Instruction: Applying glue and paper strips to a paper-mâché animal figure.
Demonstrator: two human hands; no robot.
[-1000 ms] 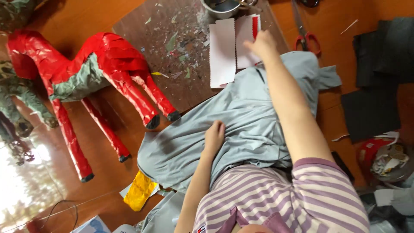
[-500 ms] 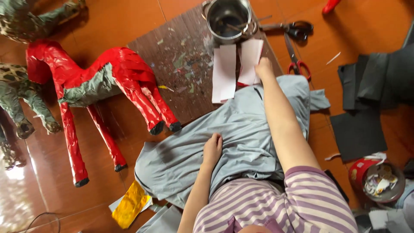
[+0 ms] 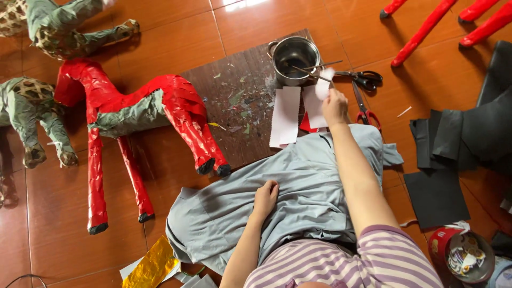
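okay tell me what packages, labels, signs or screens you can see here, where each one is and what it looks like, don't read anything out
Round tin: on the floor at bottom right, beside the striped sleeve; red printed side, open top, crumpled scraps inside.
Gold foil wrapper: on the floor at bottom left, by the grey cloth's edge; flat, shiny, crinkled.
No signs or screens in view.
Neither hand is on these: the right hand holds a white paper piece near the steel pot; the left hand rests on the grey cloth.

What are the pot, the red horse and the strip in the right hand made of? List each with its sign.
Pot: metal, likely steel; shiny grey wall.
Horse: probably paper mache; glossy red strips overlap, grey patch bare.
Strip in right hand: seems paper; thin, white, bending.
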